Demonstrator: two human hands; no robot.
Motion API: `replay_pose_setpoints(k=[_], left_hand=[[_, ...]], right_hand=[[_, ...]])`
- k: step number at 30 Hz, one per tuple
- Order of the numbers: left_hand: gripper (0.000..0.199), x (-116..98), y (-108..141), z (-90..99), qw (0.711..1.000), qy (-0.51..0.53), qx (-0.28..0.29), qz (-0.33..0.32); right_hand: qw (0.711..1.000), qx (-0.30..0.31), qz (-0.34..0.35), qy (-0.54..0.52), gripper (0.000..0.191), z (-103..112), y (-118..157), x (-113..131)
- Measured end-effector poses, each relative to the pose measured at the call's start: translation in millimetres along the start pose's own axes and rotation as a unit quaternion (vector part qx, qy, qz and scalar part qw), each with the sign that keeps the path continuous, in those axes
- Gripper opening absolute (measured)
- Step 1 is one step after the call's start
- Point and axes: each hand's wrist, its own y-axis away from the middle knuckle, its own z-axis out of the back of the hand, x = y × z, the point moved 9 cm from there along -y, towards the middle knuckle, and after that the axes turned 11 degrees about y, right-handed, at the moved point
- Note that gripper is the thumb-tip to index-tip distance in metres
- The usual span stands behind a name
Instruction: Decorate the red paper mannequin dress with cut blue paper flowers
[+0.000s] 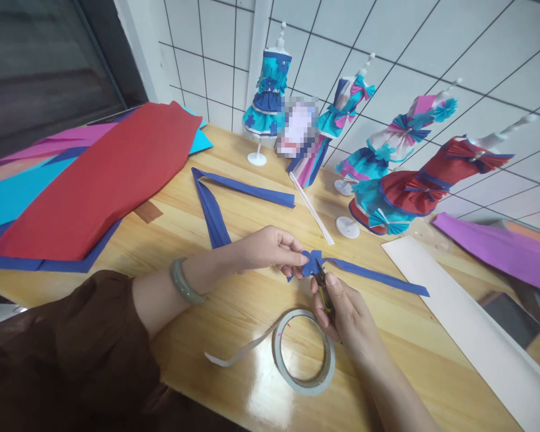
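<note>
Cutout of thin dark blue material (312, 262), small and flower-shaped, shows rounded lobes and a slightly uneven outline. It is held above the pale, glossy wooden table (234, 324), beyond the grey-white ring-shaped tape roll (278, 354). The left hand (281, 255) pinches its left edge between thumb and fingers. The right hand (344, 306) has its fingers closed around small black-and-yellow metal snips (324, 293), whose tips meet the cutout's lower right part, opposite the left fingertips. A long, narrow dark blue strip (378, 274) extends rightward from just beside the cutout; whether the two are joined is unclear. The left fingertips cover part of the cutout, and the blades overlap it, so their exact opening cannot be told. The right hand hides much of the handles. Pixelation obscures an upright object (298, 127) behind, and the long cream sheet (459, 318) runs out of view at right.
</note>
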Motion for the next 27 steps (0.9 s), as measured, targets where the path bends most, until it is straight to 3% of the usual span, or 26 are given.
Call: replay_pose_setpoints(k=[13, 19, 27], left_hand=[[0.021, 3.7, 0.1, -5.4, 1.000, -0.009, 0.018, 0.004], [0.021, 2.3, -0.8, 1.0, 1.000, 0.011, -0.021, 0.005], [0.022, 6.3, -0.8, -0.8, 1.000, 0.014, -0.023, 0.011]], right_hand=[[0.999, 0.013, -0.011, -0.036, 0.042, -2.4, 0.3, -0.8], [0.998, -0.004, -0.029, -0.062, 0.045, 1.6, -1.1, -3.9], [0.999, 0.005, -0.030, -0.038, 0.058, 0.0, -1.6, -3.3]])
